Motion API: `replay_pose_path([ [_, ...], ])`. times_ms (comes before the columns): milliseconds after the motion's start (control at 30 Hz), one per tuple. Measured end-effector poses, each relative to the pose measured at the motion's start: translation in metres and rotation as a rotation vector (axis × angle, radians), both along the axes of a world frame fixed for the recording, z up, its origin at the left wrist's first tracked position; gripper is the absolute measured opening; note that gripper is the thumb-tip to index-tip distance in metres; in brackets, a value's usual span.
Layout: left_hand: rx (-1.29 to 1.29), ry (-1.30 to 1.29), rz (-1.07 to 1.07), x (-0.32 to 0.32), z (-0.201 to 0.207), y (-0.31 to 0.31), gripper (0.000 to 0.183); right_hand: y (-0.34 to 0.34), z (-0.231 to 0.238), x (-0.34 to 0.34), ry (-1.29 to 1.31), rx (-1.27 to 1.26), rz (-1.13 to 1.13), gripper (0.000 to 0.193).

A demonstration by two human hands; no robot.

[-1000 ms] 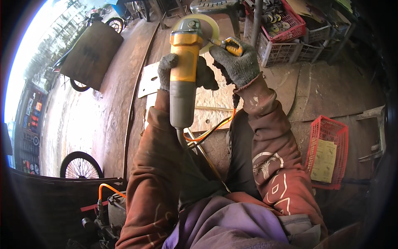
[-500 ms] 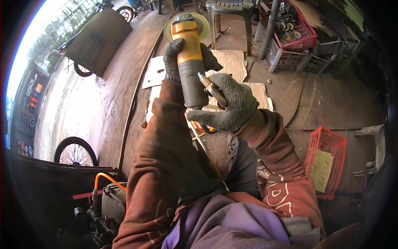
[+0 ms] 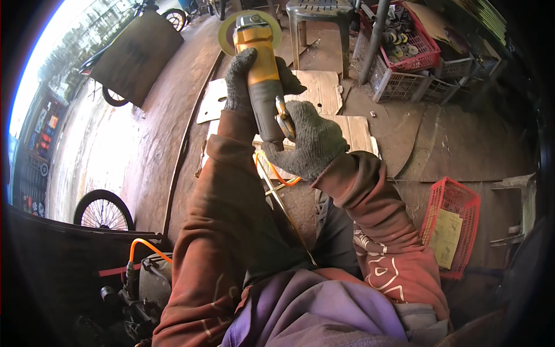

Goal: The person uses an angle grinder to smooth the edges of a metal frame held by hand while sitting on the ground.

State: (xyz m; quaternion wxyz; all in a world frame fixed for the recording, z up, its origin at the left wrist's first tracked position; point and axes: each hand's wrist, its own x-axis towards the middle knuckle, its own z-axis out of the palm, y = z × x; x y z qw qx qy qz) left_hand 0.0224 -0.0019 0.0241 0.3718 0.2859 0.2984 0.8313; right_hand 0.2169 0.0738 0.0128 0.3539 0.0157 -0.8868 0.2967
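Note:
My left hand (image 3: 238, 81), in a grey knit glove, is wrapped around the yellow and dark grey body of an angle grinder (image 3: 265, 69). The grinder's head points away from me, with a pale round disc (image 3: 227, 36) behind it. In my gloved right hand (image 3: 317, 141) is a small brass-coloured air blow gun (image 3: 285, 120), its slim nozzle close against the grinder's dark handle. Whether the nozzle touches the handle I cannot tell. Right-hand fingers reach under the handle's rear end. An orange hose (image 3: 283, 180) loops below; its join to the blow gun is hidden.
Flattened cardboard (image 3: 321, 92) lies on the floor ahead, near a grey plastic stool (image 3: 321, 10). Stacked crates, including a red crate (image 3: 430, 55) of discs, stand far right behind a pole (image 3: 377, 40). A red basket (image 3: 462, 231) sits nearer right. A spoked wheel (image 3: 104, 211) is left.
My right hand has moved left with the blow gun, bringing it against or beside the grinder's handle. The grinder's head has shifted slightly up, and more of the disc shows.

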Motion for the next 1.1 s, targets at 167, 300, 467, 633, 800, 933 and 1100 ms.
replay_pose_path([
  [167,-0.371,-0.015,0.213,0.031,-0.007,-0.012,0.031,0.009,-0.006,-0.003,-0.074,-0.002,-0.056,0.054],
  [300,-0.397,0.041,0.192,0.028,-0.007,-0.018,0.036,0.013,-0.002,-0.004,-0.065,-0.109,0.019,0.056],
  [467,-0.535,0.278,0.386,0.013,0.001,-0.02,0.042,0.014,-0.005,-0.004,-0.106,-0.09,0.091,0.031],
  [633,-0.624,0.381,0.626,0.016,0.01,-0.016,0.049,0.003,-0.014,-0.012,-0.165,0.008,0.09,0.02],
  [800,-0.722,0.285,0.824,0.016,0.019,-0.017,0.052,0.001,-0.015,-0.021,-0.181,0.036,-0.008,0.022],
  [933,-0.665,0.258,0.848,0.015,0.023,-0.023,0.056,0.003,-0.016,-0.024,-0.219,0.032,-0.061,0.023],
  [1100,-0.707,0.279,0.927,0.016,0.02,-0.018,0.058,0.001,-0.019,-0.029,-0.215,0.074,-0.091,0.026],
])
